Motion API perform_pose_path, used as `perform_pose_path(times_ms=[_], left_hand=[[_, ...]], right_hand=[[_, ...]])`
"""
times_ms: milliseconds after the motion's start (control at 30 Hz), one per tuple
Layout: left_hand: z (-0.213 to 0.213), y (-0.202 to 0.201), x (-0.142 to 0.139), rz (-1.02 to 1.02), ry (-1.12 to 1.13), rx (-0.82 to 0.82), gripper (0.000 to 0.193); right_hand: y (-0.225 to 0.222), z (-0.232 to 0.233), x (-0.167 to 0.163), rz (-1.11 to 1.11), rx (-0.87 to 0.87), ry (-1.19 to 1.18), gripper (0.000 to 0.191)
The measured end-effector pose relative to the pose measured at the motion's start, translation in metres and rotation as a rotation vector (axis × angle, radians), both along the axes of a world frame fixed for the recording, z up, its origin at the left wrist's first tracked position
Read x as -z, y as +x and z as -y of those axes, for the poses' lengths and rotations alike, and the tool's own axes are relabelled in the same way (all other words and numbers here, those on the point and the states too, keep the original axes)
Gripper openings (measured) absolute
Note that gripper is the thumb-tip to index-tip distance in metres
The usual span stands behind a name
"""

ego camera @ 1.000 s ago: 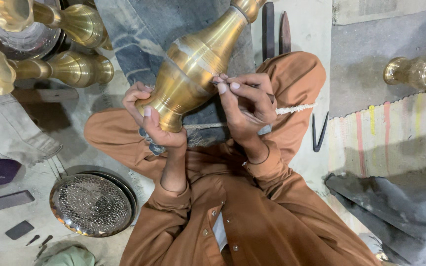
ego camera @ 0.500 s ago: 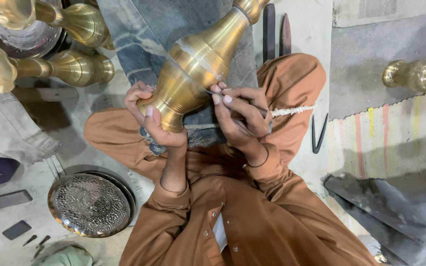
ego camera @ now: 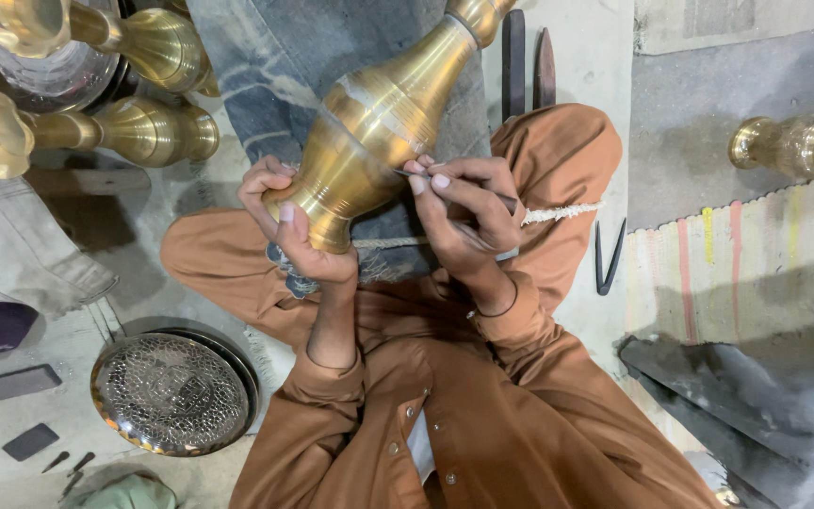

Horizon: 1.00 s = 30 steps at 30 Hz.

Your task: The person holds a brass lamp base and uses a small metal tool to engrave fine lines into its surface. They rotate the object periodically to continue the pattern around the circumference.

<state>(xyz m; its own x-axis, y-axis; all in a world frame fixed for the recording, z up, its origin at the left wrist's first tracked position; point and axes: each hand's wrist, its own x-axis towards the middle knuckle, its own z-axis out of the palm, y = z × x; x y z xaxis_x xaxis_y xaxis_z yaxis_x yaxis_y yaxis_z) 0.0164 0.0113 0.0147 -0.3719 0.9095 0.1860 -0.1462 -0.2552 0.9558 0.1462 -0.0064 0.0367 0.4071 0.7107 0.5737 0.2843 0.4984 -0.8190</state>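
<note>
While the person sits cross-legged on the floor, the scene reads near to far as follows.

Left hand (ego camera: pixel 299 221): its grip is wrapped around the flared foot of the brass vase (ego camera: pixel 369 132), thumb over the rim and fingers curled behind, closed firmly on the metal.

Right hand (ego camera: pixel 463 212): at 3 o'clock of the vase body, fingers pinched shut on a thin engraving tool (ego camera: pixel 405 172) whose tip touches the brass; how much of the shaft lies inside the fist I cannot tell.

Brass vase: held over the lap on a grey cloth (ego camera: pixel 284 66), tilted so the neck runs toward 1 o'clock and the foot points back at the person.

Cord (ego camera: pixel 558 213): a pale twisted length running across the right knee, toward 3 o'clock.

Engraved tray (ego camera: pixel 171 391): round and patterned, flat on the floor at 8 o'clock of the hands, with small dark tools beside it.

Black pincers (ego camera: pixel 608 256): on the floor at 4 o'clock of the right hand, well apart.

Finished vases (ego camera: pixel 115 123): two lying at 10 o'clock, another at 2 o'clock.

Risk, slip: on the curved, polished surface the tip could skid and scratch a stray line, in my judgement.

Risk, roll: if the left grip loosens, the tilted vase could turn under the pressure and spoil the cut or nick a finger.
</note>
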Motion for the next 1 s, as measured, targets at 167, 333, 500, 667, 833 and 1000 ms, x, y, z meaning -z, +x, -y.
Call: perform_pose_path(times_ms=[167, 333, 500, 667, 833, 1000], left_hand=[[-0.0016, 0.001, 0.0015, 0.013, 0.021, -0.012, 0.033], [-0.0024, 0.0021, 0.002, 0.036, 0.03, -0.012, 0.032], [-0.0013, 0.0014, 0.0005, -0.014, 0.01, -0.013, 0.031], [-0.003, 0.0017, 0.0011, 0.007, 0.024, -0.005, 0.032], [-0.0024, 0.0009, 0.0015, -0.027, 0.021, -0.013, 0.031], [-0.0034, 0.002, 0.0024, 0.019, 0.023, -0.01, 0.031]], right_hand=[[-0.0009, 0.003, -0.0013, 0.079, 0.029, -0.005, 0.03], [0.0016, 0.0024, -0.0009, 0.076, 0.016, -0.008, 0.03], [0.0024, 0.0025, -0.0006, 0.062, 0.02, -0.028, 0.028], [0.0045, 0.0003, 0.0012, 0.094, -0.01, 0.019, 0.027], [0.0045, 0.0004, 0.0043, 0.032, -0.018, 0.01, 0.026], [0.0078, 0.0032, 0.0076, 0.059, -0.062, 0.018, 0.027]])
